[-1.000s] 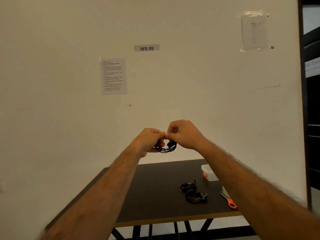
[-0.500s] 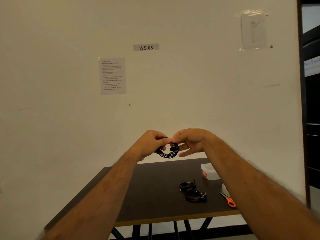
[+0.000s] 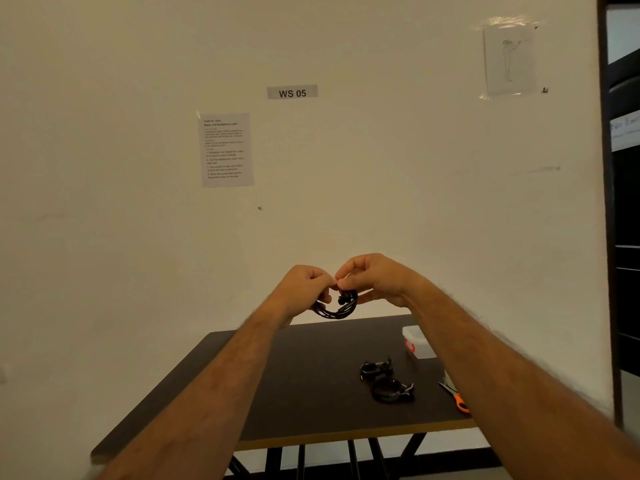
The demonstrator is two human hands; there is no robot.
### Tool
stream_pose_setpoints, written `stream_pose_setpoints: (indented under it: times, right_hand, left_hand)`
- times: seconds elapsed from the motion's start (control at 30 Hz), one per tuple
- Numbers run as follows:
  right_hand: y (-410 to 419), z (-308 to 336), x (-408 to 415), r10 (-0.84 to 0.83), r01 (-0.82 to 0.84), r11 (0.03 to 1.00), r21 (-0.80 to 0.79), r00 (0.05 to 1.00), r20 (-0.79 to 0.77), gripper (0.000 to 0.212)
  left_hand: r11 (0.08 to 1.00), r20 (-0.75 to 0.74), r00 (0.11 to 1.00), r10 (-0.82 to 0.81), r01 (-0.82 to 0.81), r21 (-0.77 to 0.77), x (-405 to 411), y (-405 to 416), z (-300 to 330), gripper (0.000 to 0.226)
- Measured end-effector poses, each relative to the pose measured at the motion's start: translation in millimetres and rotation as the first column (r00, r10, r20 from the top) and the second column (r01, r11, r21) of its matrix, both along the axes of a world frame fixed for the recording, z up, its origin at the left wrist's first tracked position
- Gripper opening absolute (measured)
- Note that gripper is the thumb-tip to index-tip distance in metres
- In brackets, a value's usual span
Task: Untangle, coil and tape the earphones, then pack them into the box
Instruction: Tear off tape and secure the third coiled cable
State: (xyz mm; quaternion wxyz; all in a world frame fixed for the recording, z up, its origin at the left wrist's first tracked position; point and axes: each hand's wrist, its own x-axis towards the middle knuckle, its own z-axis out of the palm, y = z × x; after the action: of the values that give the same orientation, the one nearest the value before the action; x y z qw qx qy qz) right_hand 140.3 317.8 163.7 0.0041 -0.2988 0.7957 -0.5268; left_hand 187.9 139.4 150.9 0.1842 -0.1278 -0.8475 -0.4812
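Both hands raised, pinching coiled earphones.

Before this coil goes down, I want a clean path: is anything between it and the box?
Nothing visible blocks it. The black coiled earphones, held by both hands, hang above the dark table; the clear plastic box sits far right.

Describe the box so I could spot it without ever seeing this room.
Find the dark table against the pale wall. At its far right corner, by the wall, sits the box: small, whitish and see-through, with a red clip on its side. The scissors nearby have orange handles, and the two coils are black.
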Motion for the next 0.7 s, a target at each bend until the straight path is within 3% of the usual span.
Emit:
stream_pose_setpoints:
  times: [0.1,0.2,0.27,0.33,0.5,0.7]
  right_hand:
    - [-6.0,-3.6,3.7,-0.079,0.110,0.989,0.096,0.957,-0.278,0.014]
    - [-13.2,-2.3,11.8,-0.160,0.335,0.919,0.208,0.799,-0.580,0.020]
    - [-18.3,0.4,17.7,-0.192,0.459,0.857,0.235,0.706,-0.682,0.024]
    - [-21.7,2.1,17.8,-0.204,0.500,0.827,0.257,0.693,-0.692,0.021]
    - [-24.6,1.5,10.2,-0.187,0.401,0.874,0.273,0.797,-0.574,0.017]
    - [-30.3,-19.5,0.8,-0.200,0.373,0.891,0.258,0.834,-0.514,0.014]
  left_hand:
    - [0.997,0.008,0.999,0.054,-0.054,0.056,-3.9,3.4,-5.0,0.025]
    - [0.991,0.019,0.996,0.092,-0.093,0.100,-7.0,6.3,-9.2,0.023]
    - [0.990,0.003,0.994,0.106,-0.106,0.093,-8.2,7.5,-10.3,0.025]
    - [0.991,-0.017,0.994,0.109,-0.107,0.081,-9.0,7.1,-10.1,0.027]
    - [0.995,0.001,0.997,0.078,-0.078,0.055,-10.1,-0.6,-12.5,0.025]
    - [0.992,0.068,0.994,0.083,-0.089,0.094,-16.2,-2.7,-29.2,0.025]
